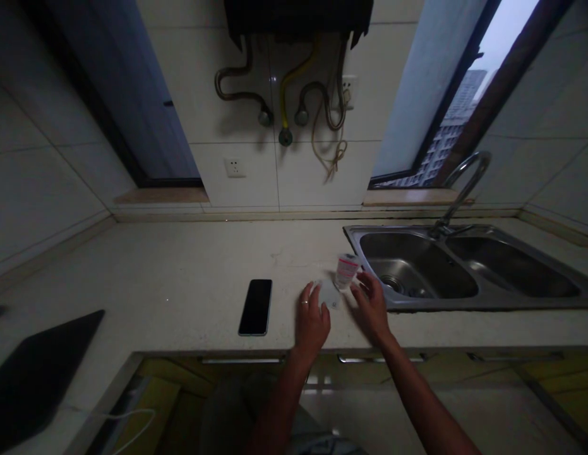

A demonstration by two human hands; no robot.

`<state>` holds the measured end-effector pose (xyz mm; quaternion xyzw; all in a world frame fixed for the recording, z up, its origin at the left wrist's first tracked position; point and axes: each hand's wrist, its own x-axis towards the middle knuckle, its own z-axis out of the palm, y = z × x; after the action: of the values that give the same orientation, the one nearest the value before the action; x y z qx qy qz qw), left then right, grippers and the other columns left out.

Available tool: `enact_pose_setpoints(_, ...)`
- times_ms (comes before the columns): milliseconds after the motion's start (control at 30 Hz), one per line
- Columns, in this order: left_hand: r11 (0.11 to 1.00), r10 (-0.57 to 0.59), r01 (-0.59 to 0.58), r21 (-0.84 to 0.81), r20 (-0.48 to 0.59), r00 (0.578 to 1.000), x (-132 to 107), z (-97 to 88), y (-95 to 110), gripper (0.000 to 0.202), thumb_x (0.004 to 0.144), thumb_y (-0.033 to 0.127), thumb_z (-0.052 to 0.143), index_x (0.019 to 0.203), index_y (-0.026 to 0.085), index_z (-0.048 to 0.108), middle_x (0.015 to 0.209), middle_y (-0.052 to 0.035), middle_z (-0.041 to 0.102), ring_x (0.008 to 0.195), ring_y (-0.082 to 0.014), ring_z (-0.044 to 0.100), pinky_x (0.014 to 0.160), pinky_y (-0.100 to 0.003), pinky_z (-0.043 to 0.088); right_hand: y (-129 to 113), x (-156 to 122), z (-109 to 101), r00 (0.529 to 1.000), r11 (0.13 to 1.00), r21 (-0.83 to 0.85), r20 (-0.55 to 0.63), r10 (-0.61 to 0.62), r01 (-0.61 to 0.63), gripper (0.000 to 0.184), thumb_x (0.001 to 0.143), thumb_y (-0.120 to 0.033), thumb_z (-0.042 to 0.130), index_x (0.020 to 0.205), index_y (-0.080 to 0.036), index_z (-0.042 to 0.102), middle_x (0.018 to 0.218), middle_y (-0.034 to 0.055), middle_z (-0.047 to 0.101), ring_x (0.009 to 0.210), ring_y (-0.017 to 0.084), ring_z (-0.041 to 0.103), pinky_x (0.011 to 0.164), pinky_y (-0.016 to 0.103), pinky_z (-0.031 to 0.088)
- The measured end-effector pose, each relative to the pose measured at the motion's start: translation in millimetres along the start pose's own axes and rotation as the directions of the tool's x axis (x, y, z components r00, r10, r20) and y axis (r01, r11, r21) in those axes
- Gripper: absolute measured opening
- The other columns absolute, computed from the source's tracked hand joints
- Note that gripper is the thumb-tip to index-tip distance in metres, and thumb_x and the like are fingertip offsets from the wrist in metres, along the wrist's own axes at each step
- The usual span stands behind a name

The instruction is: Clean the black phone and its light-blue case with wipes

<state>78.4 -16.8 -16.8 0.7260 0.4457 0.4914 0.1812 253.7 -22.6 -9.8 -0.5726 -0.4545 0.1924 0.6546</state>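
My left hand (311,319) rests on the pale countertop (180,278), a ring on one finger, its fingertips on a small clear plastic piece (330,294) that looks like a lid or wrapper. My right hand (371,304) is beside it, fingers spread toward the same piece. Just beyond the hands stands a small white container (345,270) with a pink label, close to the sink's left rim. Neither hand visibly grips it.
A black phone (256,306) lies flat left of the hands. A double steel sink (464,268) with a curved tap (464,186) is on the right. A dark cooktop (38,373) is at the lower left. Pipes, a wall socket and windows are behind.
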Motion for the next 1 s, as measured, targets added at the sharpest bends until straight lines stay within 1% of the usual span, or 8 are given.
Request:
enact_pose_setpoints(100, 0.998, -0.005, 0.009, -0.063, 0.062, 0.998, -11.5, -18.4, 2.7, 0.031, 0.091, 0.016, 0.047, 0.116, 0.021, 0.065, 0.108, -0.0113, 0.068, 0.103, -0.022, 0.064, 0.093, -0.04, 0.054, -12.1, -34.0, -4.9, 1.0, 0.998, -0.066, -0.015, 0.005, -0.006, 0.037, 0.085, -0.044, 0.066, 0.115, -0.023, 0.063, 0.115, 0.0116, 0.07, 0.104, 0.027, 0.066, 0.096, 0.047, 0.051)
enact_pose_setpoints(200, 0.992, -0.041, 0.053, -0.116, 0.111, 0.993, -16.1, -44.5, 1.2, 0.026, 0.091, 0.023, 0.051, 0.107, 0.026, 0.071, 0.096, -0.0104, 0.07, 0.092, -0.0227, 0.066, 0.086, -0.038, 0.054, -32.6, -55.5, -2.1, 0.963, 0.994, -0.108, 0.268, 0.028, 0.001, 0.025, 0.089, -0.046, 0.062, 0.096, -0.024, 0.071, 0.095, 0.0084, 0.074, 0.09, 0.025, 0.07, 0.086, 0.04, 0.056)
enact_pose_setpoints(300, 0.999, -0.053, 0.052, 0.009, 0.048, 0.997, -6.2, -73.7, -12.3, 0.028, 0.09, 0.025, 0.052, 0.111, 0.025, 0.07, 0.106, -0.0119, 0.069, 0.103, -0.0256, 0.063, 0.097, -0.043, 0.05, -52.2, -58.2, 10.2, 0.872, 0.995, -0.081, 0.49, -0.011, 0.058, 0.026, 0.09, -0.047, 0.06, 0.091, -0.025, 0.073, 0.089, 0.0071, 0.075, 0.086, 0.025, 0.07, 0.081, 0.037, 0.056)
enact_pose_setpoints(400, 0.96, -0.105, 0.122, 0.251, -0.08, 0.991, 10.7, -99.4, -39.2, 0.033, 0.09, 0.027, 0.05, 0.118, 0.02, 0.065, 0.121, -0.0154, 0.065, 0.118, -0.029, 0.057, 0.106, -0.05, 0.043, -57.5, -51.0, 32.8, 0.82, 0.997, -0.059, 0.573, -0.008, 0.051, 0.03, 0.092, -0.048, 0.057, 0.085, -0.023, 0.073, 0.082, 0.006, 0.075, 0.08, 0.023, 0.069, 0.078, 0.035, 0.054)
enact_pose_setpoints(500, 0.889, -0.167, 0.215, 0.405, -0.15, 0.974, 19.7, -116.1, -66.1, 0.039, 0.091, 0.03, 0.047, 0.123, 0.012, 0.061, 0.13, -0.0218, 0.059, 0.125, -0.032, 0.053, 0.107, -0.052, 0.041, -47.8, -46.1, 58.4, 0.773, 0.999, -0.047, 0.633, 0.037, -0.01, 0.032, 0.092, -0.047, 0.055, 0.086, -0.021, 0.072, 0.081, 0.0053, 0.074, 0.077, 0.021, 0.068, 0.073, 0.032, 0.054)
enact_pose_setpoints(633, 0.863, -0.215, 0.237, 0.445, -0.1, 0.972, 16.4, -120.9, -80.0, 0.035, 0.091, 0.032, 0.046, 0.116, 0.015, 0.065, 0.121, -0.0182, 0.066, 0.116, -0.0302, 0.059, 0.103, -0.048, 0.045, -32.6, -48.2, 75.1, 0.744, 0.994, -0.111, 0.663, 0.087, -0.017, 0.028, 0.089, -0.043, 0.061, 0.099, -0.02, 0.072, 0.09, 0.0059, 0.075, 0.081, 0.021, 0.068, 0.074, 0.032, 0.053)
enact_pose_setpoints(767, 0.853, -0.216, 0.226, 0.47, -0.077, 0.973, 10.4, -118.7, -79.1, 0.031, 0.09, 0.032, 0.049, 0.109, 0.017, 0.069, 0.125, -0.0157, 0.066, 0.119, -0.0299, 0.058, 0.104, -0.047, 0.044, -30.6, -52.6, 72.1, 0.756, 0.992, -0.122, 0.649, 0.091, -0.014, 0.029, 0.091, -0.043, 0.058, 0.101, -0.02, 0.072, 0.092, 0.0062, 0.075, 0.083, 0.021, 0.068, 0.075, 0.032, 0.052)
enact_pose_setpoints(1000, 0.897, -0.225, 0.241, 0.369, -0.088, 0.97, 7.0, -124.5, -82.8, 0.03, 0.09, 0.032, 0.048, 0.105, 0.019, 0.07, 0.123, -0.0123, 0.068, 0.122, -0.0275, 0.058, 0.107, -0.045, 0.043, -34.2, -52.6, 70.8, 0.754, 0.993, -0.121, 0.653, 0.074, 0.008, 0.029, 0.092, -0.044, 0.056, 0.1, -0.021, 0.071, 0.092, 0.0066, 0.075, 0.083, 0.022, 0.068, 0.076, 0.034, 0.053)
